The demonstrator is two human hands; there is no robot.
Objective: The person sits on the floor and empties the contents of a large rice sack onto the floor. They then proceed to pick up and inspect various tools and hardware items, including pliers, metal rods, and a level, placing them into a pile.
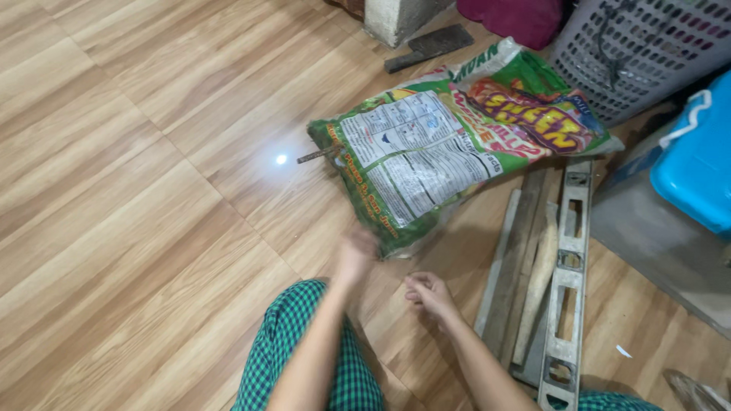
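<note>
Hands hover over the wooden floor point(152, 190); blurred left hand point(355, 255) reaches the near corner of the green printed sack point(449, 144), grip unclear; right hand point(430, 295) is loosely curled, holding nothing, beside a spirit level point(569, 274).

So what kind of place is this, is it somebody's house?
Probably a home, maybe a storage corner. There is a wood-pattern floor, a grey laundry basket, a blue plastic box, and a big printed sack lying near the person's hands.
</note>
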